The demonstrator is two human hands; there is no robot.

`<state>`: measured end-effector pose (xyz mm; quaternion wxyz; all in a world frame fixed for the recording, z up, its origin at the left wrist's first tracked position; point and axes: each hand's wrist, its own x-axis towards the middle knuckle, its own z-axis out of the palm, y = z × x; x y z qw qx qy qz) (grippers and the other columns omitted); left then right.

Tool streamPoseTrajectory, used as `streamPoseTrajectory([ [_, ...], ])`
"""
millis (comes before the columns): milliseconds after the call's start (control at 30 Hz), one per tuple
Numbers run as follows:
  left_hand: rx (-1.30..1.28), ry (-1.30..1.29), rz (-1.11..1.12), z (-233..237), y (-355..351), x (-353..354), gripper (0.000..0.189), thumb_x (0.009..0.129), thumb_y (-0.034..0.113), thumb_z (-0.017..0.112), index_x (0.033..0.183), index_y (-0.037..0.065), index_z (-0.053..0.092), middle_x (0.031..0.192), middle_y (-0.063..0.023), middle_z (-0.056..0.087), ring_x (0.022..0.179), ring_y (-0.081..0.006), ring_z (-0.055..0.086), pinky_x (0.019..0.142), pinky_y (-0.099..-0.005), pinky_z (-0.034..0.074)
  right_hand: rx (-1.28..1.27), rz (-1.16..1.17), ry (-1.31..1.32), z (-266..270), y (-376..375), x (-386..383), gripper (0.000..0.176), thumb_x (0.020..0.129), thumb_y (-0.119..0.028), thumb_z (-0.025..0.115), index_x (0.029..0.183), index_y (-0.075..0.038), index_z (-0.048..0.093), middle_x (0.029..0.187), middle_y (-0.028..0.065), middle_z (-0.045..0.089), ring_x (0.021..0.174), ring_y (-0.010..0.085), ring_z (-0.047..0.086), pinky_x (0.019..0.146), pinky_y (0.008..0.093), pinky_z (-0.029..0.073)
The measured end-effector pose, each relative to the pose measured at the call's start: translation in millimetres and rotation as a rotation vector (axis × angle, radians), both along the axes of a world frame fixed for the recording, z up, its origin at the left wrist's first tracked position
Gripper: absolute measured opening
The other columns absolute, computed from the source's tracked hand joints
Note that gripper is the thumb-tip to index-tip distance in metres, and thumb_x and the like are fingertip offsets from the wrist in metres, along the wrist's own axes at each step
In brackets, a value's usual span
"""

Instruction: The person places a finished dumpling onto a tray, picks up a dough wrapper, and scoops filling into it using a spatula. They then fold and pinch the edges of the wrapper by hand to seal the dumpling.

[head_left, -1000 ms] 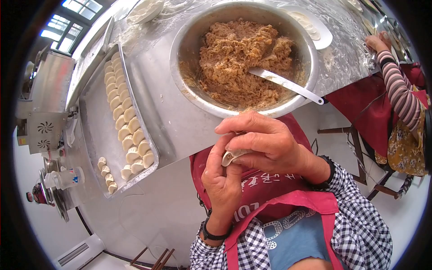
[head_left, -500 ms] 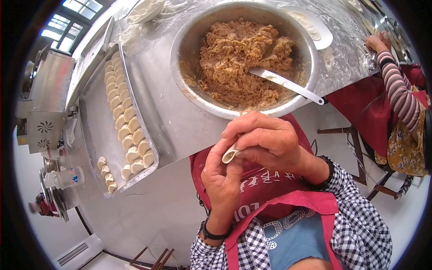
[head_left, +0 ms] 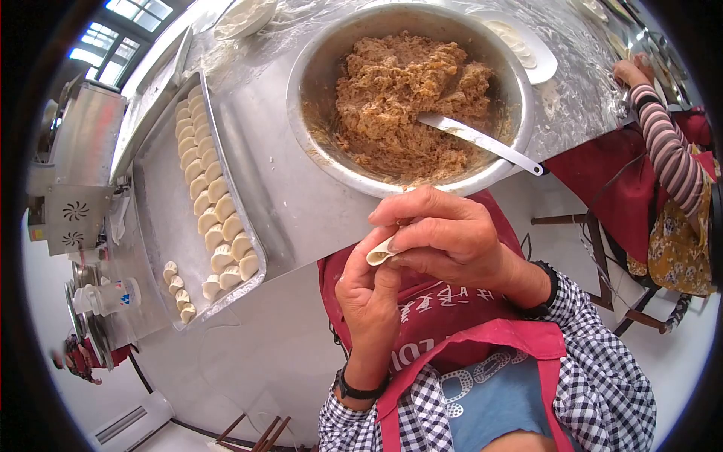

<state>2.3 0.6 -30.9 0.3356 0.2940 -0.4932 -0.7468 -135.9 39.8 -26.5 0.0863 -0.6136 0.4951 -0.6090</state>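
Note:
A small dumpling [head_left: 381, 252] with an open end facing left is pinched between my two hands, just below the bowl's rim. My left hand [head_left: 369, 294] holds it from the left with thumb and fingers. My right hand [head_left: 448, 237] pinches it from the right, its fingers covering much of the dough. Above my hands, a large metal bowl [head_left: 297, 124] contains brown filling [head_left: 399, 90]. A white spatula [head_left: 482, 141] rests in the filling, its handle over the rim. Rows of folded dumplings [head_left: 207, 177] lie on the metal tray [head_left: 162, 203] to the left.
A white plate of wrappers [head_left: 544, 66] stands behind the bowl. Flour dusts the metal table [head_left: 316, 226]. At the right, a co-worker's hands [head_left: 633, 71] and striped sleeve [head_left: 666, 151] show near a stool [head_left: 599, 256]. A plastic jug [head_left: 113, 296] is at the far left.
The dumpling has shifted slightly left and up with my fingers, and its open end looks wider. At the far left edge, a distant red-clothed figure shows more.

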Motion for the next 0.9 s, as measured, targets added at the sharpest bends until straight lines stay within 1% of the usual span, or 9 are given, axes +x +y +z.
streamPoseTrajectory([
  [200,0.005,0.007,-0.01,-2.0,-0.6,1.9,0.041,0.089,0.012,0.056,0.123,-0.008,0.044,0.114,-0.0145,0.054,0.1,-0.018,0.057,0.085,-0.0279,0.049,0.004,-0.017,-0.016,1.3,-0.4,2.1,0.015,0.068,-0.002,0.069,0.08,-0.002,0.06,0.099,0.0118,0.061,0.079,0.0206,0.062,0.067,0.0296,0.051],
  [367,-0.016,-0.017,-0.02,-0.6,-0.3,3.9,0.039,0.09,0.011,0.053,0.123,-0.008,0.043,0.114,-0.0148,0.054,0.101,-0.0184,0.057,0.085,-0.0285,0.049,0.016,-0.026,-0.027,0.8,0.4,3.4,0.017,0.067,-0.002,0.069,0.081,-0.003,0.06,0.099,0.0119,0.061,0.083,0.0229,0.062,0.07,0.0317,0.051],
  [500,-0.033,-0.042,-0.027,2.5,0.5,4.0,0.039,0.091,0.009,0.05,0.125,-0.008,0.04,0.119,-0.0172,0.051,0.105,-0.0202,0.055,0.088,-0.0291,0.048,0.02,-0.043,-0.043,1.9,1.2,4.1,0.017,0.066,-0.002,0.069,0.08,-0.003,0.06,0.099,0.0117,0.061,0.084,0.0232,0.061,0.07,0.0322,0.05],
  [567,-0.037,-0.046,-0.024,4.2,1.3,3.2,0.039,0.091,0.008,0.05,0.125,-0.008,0.04,0.12,-0.018,0.05,0.107,-0.0207,0.054,0.088,-0.0292,0.048,-0.001,-0.01,0.031,1.1,1.9,0.6,0.02,0.066,-0.003,0.073,0.081,-0.001,0.06,0.102,0.0156,0.061,0.078,0.0196,0.061,0.067,0.0285,0.05],
  [667,-0.009,-0.006,-0.029,6.1,2.9,1.4,0.039,0.091,0.008,0.049,0.125,-0.008,0.039,0.122,-0.0186,0.049,0.108,-0.0211,0.053,0.089,-0.029,0.047,-0.005,-0.027,0.071,0.0,2.1,-0.1,0.018,0.067,-0.003,0.072,0.08,-0.001,0.06,0.101,0.0158,0.061,0.078,0.0194,0.061,0.067,0.0284,0.05],
  [767,0.002,-0.013,-0.016,6.3,3.5,1.4,0.037,0.091,0.007,0.049,0.124,-0.007,0.04,0.12,-0.0175,0.05,0.107,-0.0202,0.054,0.089,-0.0287,0.047,-0.009,-0.029,0.056,-1.3,2.0,-0.1,0.017,0.067,-0.003,0.072,0.08,-0.001,0.06,0.101,0.0158,0.061,0.077,0.0193,0.06,0.066,0.0282,0.05],
  [833,-0.11,-0.062,0.001,3.3,2.9,3.2,0.036,0.091,0.008,0.05,0.122,-0.007,0.042,0.117,-0.0161,0.052,0.105,-0.0193,0.055,0.089,-0.0285,0.047,-0.006,-0.022,0.029,-1.3,2.4,0.2,0.017,0.067,-0.003,0.072,0.08,-0.001,0.061,0.101,0.0158,0.061,0.077,0.0191,0.06,0.066,0.0281,0.05],
  [900,-0.094,-0.048,0.019,4.7,3.7,3.1,0.035,0.091,0.008,0.051,0.121,-0.007,0.044,0.116,-0.0154,0.053,0.103,-0.0188,0.055,0.088,-0.0282,0.047,-0.003,-0.015,0.003,-0.5,2.7,0.6,0.018,0.067,-0.003,0.072,0.08,-0.001,0.061,0.101,0.0157,0.061,0.076,0.019,0.06,0.066,0.0279,0.05],
])
